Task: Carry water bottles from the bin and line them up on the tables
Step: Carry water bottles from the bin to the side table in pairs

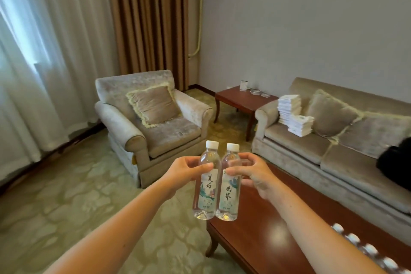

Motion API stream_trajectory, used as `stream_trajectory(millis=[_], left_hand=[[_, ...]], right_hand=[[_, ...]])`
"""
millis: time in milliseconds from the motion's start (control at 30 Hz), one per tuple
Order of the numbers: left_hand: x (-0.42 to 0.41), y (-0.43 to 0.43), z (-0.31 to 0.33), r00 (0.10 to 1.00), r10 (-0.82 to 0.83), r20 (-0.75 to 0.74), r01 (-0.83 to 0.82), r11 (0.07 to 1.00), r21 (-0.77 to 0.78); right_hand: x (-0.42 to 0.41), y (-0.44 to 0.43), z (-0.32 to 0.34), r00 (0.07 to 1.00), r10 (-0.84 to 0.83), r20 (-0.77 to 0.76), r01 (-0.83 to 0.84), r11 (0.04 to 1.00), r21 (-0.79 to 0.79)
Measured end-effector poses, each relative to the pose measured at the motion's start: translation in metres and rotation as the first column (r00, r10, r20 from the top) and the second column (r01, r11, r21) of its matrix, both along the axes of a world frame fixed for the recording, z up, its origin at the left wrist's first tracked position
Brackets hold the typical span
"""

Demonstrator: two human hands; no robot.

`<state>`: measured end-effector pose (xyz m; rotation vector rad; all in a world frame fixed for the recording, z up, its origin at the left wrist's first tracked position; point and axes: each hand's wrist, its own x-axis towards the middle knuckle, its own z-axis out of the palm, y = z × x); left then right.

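Two water bottles are held upright in the air, side by side and touching or very nearly so, at the near left corner of the long wooden tabletop [278, 231]. The left bottle [206, 193] is grasped by the left hand [189, 171], with thumb and fingers curled round its clear shoulder just above the label. The right bottle [229, 196] is grasped in the same way by the right hand [252, 173]. Because the grips are high, the bases are left free, which would suit setting both bottles down flat. Held together, the pair can also be placed as neighbours in one move. Neither base is resting on anything yet: the left one hangs over the carpet just off the corner, and the right one over the tabletop's edge. At the near right, a row of bottles [364, 249] with white caps is seen, blurred, apparently lined up along the tabletop, so part of the task is judged done. A spot is needed for this pair, either at the free left end here or on the far side table [235, 100] between the armchair [153, 122] and the sofa [322, 147]. The bin is not in view. A stack of white packets [291, 115] lies on the sofa.
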<state>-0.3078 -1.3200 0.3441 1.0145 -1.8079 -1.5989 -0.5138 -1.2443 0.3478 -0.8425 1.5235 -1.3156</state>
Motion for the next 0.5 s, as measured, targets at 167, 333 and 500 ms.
stream_trajectory(millis=[167,333,500], left_hand=[[-0.014,-0.076,-0.008,0.998,0.063,0.009,-0.064,0.998,0.012],[-0.025,-0.179,-0.014,1.000,0.021,-0.018,-0.020,0.998,0.067],[-0.041,-0.293,-0.002,1.000,-0.021,0.006,0.021,1.000,0.016]], right_hand=[[-0.012,-0.079,-0.001,0.999,0.044,0.011,-0.044,0.999,0.024],[-0.025,-0.176,-0.005,0.999,0.037,0.004,-0.037,0.999,0.013],[-0.035,-0.285,-0.007,0.999,-0.042,-0.018,0.042,0.999,-0.005]])
